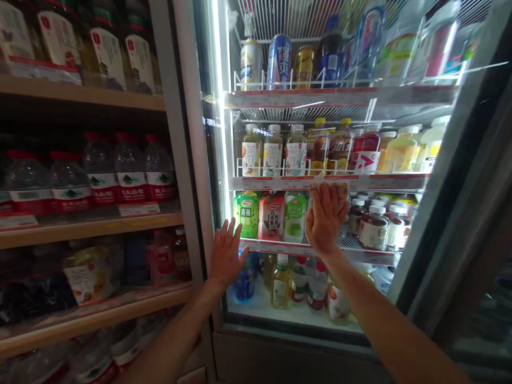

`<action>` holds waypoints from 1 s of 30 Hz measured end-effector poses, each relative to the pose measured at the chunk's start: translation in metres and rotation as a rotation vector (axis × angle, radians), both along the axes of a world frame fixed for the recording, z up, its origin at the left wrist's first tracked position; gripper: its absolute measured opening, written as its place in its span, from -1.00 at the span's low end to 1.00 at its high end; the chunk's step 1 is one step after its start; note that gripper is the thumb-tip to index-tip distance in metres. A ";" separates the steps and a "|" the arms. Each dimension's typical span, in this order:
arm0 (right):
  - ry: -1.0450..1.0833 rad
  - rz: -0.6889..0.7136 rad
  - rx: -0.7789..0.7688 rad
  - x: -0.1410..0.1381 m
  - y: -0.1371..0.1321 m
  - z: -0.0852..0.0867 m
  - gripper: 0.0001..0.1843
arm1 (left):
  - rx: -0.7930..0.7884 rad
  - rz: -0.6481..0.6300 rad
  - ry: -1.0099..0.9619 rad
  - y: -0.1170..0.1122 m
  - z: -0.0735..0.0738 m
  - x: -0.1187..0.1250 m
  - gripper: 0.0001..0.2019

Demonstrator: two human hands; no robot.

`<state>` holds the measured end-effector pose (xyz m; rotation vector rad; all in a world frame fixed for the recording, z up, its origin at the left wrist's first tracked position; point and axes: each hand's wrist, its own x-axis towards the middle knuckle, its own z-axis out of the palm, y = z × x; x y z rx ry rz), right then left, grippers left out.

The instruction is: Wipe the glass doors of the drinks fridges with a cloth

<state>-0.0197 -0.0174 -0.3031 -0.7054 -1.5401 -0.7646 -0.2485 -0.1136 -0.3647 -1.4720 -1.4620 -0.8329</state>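
Observation:
In the head view, my right hand (326, 224) presses a pale cloth (341, 192) against the glass door of a lit drinks fridge, in front of the middle shelf edge. The cloth shows above and beside the fingers. My left hand (226, 253) is held up at the lower left of the door, fingers spread, with nothing in it. It appears to rest on the glass near the frame. Behind the glass, between the hands, stand a green bottle (246, 216), a red bottle (271, 218) and another green bottle (295, 217).
Bottles and cans fill the fridge's wire-railed shelves (280, 184). To the left, wooden shelves (92, 229) hold several red-capped water bottles (104, 170) and other drinks. A dark door edge (448, 154) slants along the right. White light strips (221, 106) shine at the fridge's left side.

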 end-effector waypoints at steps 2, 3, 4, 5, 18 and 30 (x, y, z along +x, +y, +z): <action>-0.048 0.031 -0.031 -0.012 -0.004 -0.004 -0.31 | 0.019 0.038 -0.056 -0.002 0.004 -0.005 -0.37; -0.172 0.069 -0.041 -0.020 -0.008 -0.008 -0.31 | 0.016 0.053 -0.073 -0.002 0.006 -0.007 -0.37; -0.321 0.115 -0.043 -0.028 -0.011 -0.012 -0.31 | 0.000 0.058 -0.075 -0.003 0.007 -0.009 -0.37; -0.467 0.159 -0.043 -0.036 -0.015 -0.015 -0.31 | -0.023 0.057 -0.068 -0.004 0.007 -0.012 -0.38; -0.811 0.393 0.053 -0.134 -0.034 -0.014 -0.40 | -0.078 0.157 -0.118 -0.048 0.003 -0.062 -0.43; -0.647 0.321 0.087 -0.153 -0.029 0.048 -0.45 | -0.022 0.144 -0.108 -0.055 0.028 -0.076 -0.40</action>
